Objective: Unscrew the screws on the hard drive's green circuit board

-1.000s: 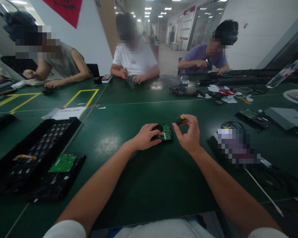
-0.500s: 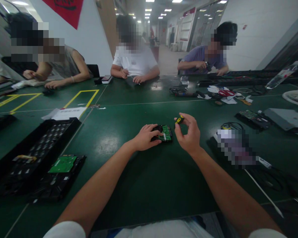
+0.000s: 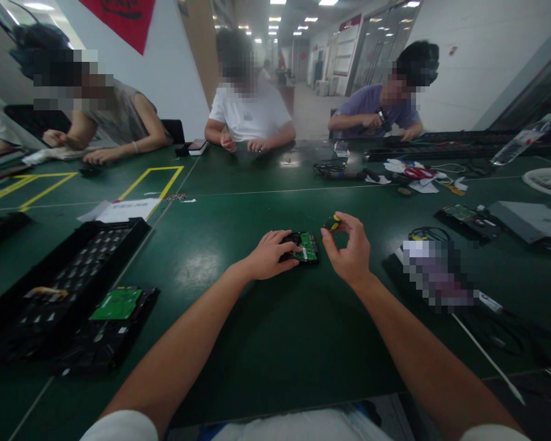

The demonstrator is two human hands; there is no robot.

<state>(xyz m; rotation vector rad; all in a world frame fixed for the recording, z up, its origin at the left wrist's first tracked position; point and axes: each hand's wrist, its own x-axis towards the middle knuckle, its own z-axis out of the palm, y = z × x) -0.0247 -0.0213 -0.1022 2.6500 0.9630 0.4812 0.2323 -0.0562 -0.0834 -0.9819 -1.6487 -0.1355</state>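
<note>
A hard drive [image 3: 308, 247] with a green circuit board facing up lies on the green table. My left hand [image 3: 272, 252] grips its left side, fingers over the top and thumb at the near edge, hiding part of it. Just to the right of the drive and apart from it, my right hand [image 3: 348, 246] pinches a small yellow-and-black screwdriver [image 3: 333, 223] between thumb and fingertips. The screwdriver is tilted, and its tip is too dark to make out.
On the left lie a long black tray [image 3: 80, 263] and a larger black unit with a green board [image 3: 117, 304]. Another drive [image 3: 469, 222], a grey box [image 3: 528, 220] and cables [image 3: 491, 331] are on the right. Several people sit across the table.
The screwdriver has tilted slightly in my right hand, and its fingertips have shifted a little. My left hand and the hard drive have stayed put.
</note>
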